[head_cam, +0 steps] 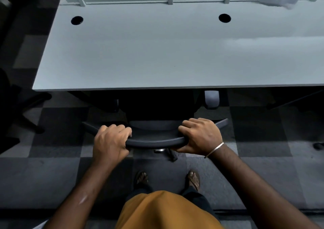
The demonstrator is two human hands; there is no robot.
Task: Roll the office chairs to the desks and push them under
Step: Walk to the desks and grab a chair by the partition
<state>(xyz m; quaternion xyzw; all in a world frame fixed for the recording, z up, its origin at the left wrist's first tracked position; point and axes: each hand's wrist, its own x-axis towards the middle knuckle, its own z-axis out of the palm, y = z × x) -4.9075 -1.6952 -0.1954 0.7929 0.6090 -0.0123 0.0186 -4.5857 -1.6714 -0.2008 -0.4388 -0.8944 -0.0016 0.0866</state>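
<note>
2 sandalled feet (193, 179) stand on checkered carpet (52, 176). Just ahead, the left hand (110, 143) and right hand (201, 135) each curl fingers tightly around the top edge of 1 black office chair (154, 142). Its seat sits mostly hidden in shadow under 1 pale desk (157, 53), 1 armrest (211, 99) showing. 2 cable holes (77, 20) pierce the desktop.

One head-worn wide-angle view looks steeply down and forward from above the person; the left hand (111, 142) and right hand (201, 135) sit close below centre; the pale grey flat desktop (175, 53) stretches beyond them.
</note>
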